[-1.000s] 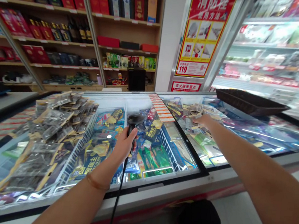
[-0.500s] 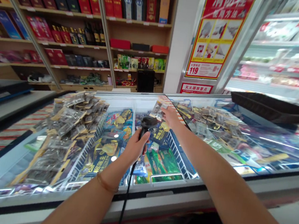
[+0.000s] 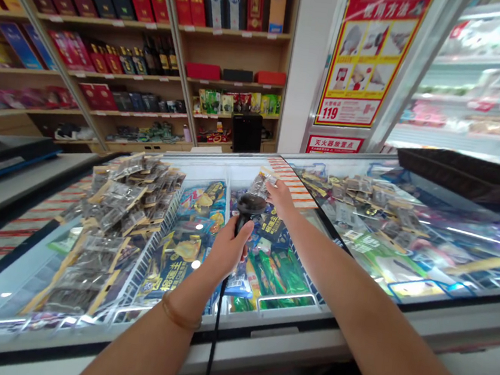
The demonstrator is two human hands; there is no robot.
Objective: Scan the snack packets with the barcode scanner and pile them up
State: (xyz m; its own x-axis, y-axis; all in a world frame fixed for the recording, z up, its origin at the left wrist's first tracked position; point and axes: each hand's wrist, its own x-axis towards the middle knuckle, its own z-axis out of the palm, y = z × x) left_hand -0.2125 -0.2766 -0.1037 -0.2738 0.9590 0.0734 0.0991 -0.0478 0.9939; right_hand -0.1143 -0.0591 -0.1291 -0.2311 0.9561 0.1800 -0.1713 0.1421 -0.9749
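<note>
My left hand [image 3: 231, 244] is closed round the handle of a black barcode scanner [image 3: 251, 204], whose cord hangs down toward me. Just beyond the scanner head, my right hand [image 3: 280, 196] grips a small clear packet [image 3: 261, 183] with a tan card edge. Both hands are above the glass-topped chest freezer [image 3: 210, 165]. Left of them, a heap of similar packets [image 3: 129, 192] lies on the glass, with more packets in a row nearer me. A second pile of packets [image 3: 358, 191] lies to the right of my right arm.
Blue and green frozen food bags [image 3: 274, 274] sit in white wire baskets inside the freezer. A black tray [image 3: 468, 176] rests at the right. Dark equipment [image 3: 9, 160] stands on the left counter. Shelves of boxes [image 3: 231, 32] line the back wall beside a red poster [image 3: 370, 63].
The view has shifted slightly. My right hand and the packet have moved a little to the left relative to the striped strip, closer to the scanner head. Both hands keep their holds.
</note>
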